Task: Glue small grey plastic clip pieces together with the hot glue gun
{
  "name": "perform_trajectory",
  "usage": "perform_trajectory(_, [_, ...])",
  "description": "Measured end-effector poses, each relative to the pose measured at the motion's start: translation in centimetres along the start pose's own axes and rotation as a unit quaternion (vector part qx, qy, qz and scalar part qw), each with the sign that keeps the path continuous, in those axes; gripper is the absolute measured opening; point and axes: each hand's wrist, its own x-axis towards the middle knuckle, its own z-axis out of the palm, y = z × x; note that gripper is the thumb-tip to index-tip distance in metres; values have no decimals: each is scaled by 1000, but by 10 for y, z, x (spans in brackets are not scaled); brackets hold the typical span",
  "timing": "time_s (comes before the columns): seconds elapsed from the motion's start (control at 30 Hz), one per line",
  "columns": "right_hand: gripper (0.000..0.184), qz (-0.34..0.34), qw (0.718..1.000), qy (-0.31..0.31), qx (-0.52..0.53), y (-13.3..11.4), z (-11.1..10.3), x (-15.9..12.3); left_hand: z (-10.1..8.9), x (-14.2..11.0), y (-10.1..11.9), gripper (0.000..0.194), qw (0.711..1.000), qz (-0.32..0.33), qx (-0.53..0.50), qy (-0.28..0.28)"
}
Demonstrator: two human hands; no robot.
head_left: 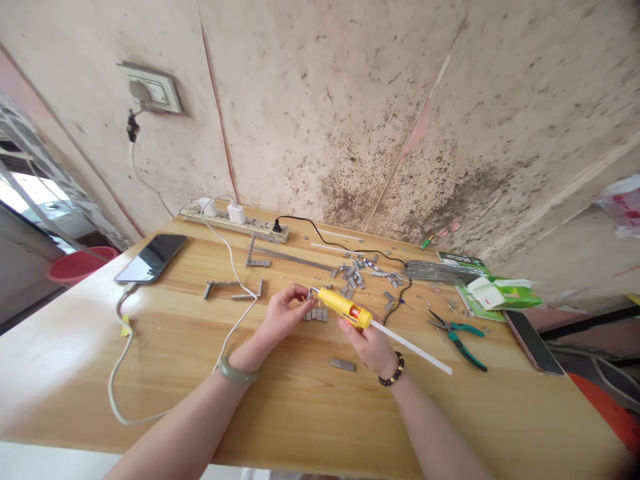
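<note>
My right hand (367,343) is closed around a yellow hot glue gun (345,307), its nozzle pointing left. A long white glue stick (413,347) sticks out of the gun's back end. At the nozzle tip, my left hand (287,311) pinches a small grey piece (309,293), partly hidden by the fingers. Just below it lies a short row of grey blocks (317,315) on the wooden table. Nearer to me rests a single grey bar (343,365).
Loose grey pieces (354,273) and thin metal rods (295,257) lie behind my hands. Teal-handled pliers (463,339), a wire bundle (443,271) and a phone (534,341) are at right. Grey angled frames (233,287), a white cable (235,263), another phone (151,259) and a power strip (245,225) are at left.
</note>
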Motion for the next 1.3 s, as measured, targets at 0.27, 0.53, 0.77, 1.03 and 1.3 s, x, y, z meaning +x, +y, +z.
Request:
perform_trajectory(0.27, [19, -12, 1000, 1, 8, 3, 2, 1, 0, 0, 1, 18, 1000, -10, -6, 1])
perform_trajectory(0.53, [18, -13, 1000, 8, 4, 2, 2, 1, 0, 0, -3, 17, 1000, -4, -1, 0])
perform_trajectory(0.77, [19, -12, 1000, 10, -7, 2, 2, 1, 0, 0, -1, 17, 1000, -6, -9, -1])
perform_trajectory(1.03, [21, -2, 1000, -2, -1, 2, 2, 0, -1, 0, 0, 16, 1000, -5, -7, 0])
perform_trajectory(1.3, [20, -8, 1000, -5, 0, 1, 2, 0, 0, 1, 1, 15, 1000, -2, -9, 4])
